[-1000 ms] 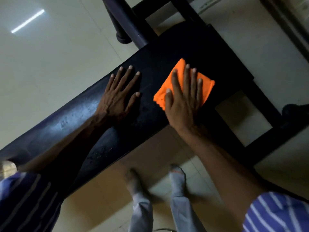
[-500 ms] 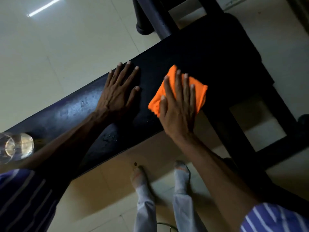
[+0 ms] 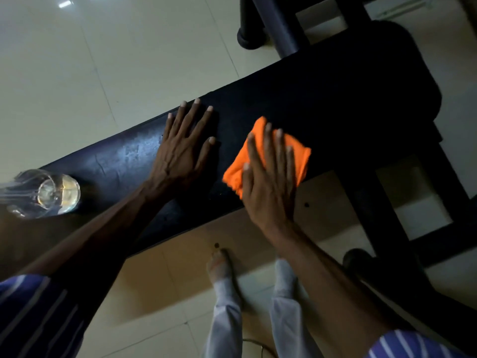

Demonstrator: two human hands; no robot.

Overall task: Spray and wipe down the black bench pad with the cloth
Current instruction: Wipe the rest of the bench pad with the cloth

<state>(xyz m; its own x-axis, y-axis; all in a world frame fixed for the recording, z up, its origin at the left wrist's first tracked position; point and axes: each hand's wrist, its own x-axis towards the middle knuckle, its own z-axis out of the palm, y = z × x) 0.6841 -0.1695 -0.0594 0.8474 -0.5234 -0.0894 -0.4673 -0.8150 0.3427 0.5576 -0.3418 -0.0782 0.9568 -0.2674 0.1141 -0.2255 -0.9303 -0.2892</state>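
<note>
My right grip (image 3: 268, 182) lies flat and spread, fingers splayed, pressing the orange cloth (image 3: 299, 156) down onto the black bench pad (image 3: 335, 99); it pins the cloth under the palm instead of pinching it. My left grip (image 3: 184, 148) is also spread flat, empty, palm down on the pad just left of the cloth, and I judge it is bracing me. I take this to be the wiping step, with the spraying already behind me, since a clear bottle (image 3: 41, 193) rests on the pad's left end, well apart from both grips. The cloth sits near the near edge of the pad, about midway along, bunched and blurred as though in a stroke. Next, I reckon, I must sweep it across to the far edge and on toward the right end, keeping even pressure so the fold does not roll up. The pad is long and runs from near left to far right; its left part shows a dull sheen and faint speckled marks, while the right part is too dark to judge
</note>
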